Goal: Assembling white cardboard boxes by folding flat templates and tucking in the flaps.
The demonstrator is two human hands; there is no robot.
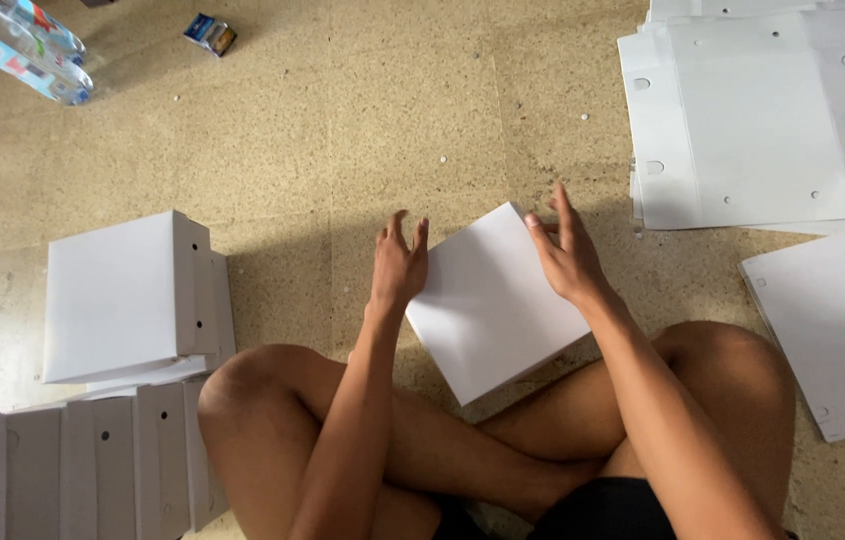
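Sitting at the centre of the view, a folded white box (493, 300) rests on the speckled floor (343, 130) just ahead of the person's crossed legs (343, 430), tilted so one corner points toward 12 o'clock. The left hand (399, 266) presses against the box's edge at 9 o'clock, fingers spread and lifted, not closed round anything. The right hand (568, 255) meets the far corner at about 1 o'clock, also with fingers apart, the fingertips laid on the top face and edge. Neither hand is clamped; both steady the box from opposite sides.

To do this well, I judge that even pressure from both sides matters: the palms should push the walls square while the fingertips keep the lid flat, so no flap springs out or creases.

Out at 9 o'clock a finished box (128, 295) lies on top of others, and at 7 o'clock a row of boxes (83, 470) stands on edge. At 2 o'clock lies a pile of flat white sheets (763, 120) with punched holes, and another sheet (833, 320) lies at 3 o'clock. Far off at 10 o'clock are plastic bottles (23, 45) and a small packet (210, 33).
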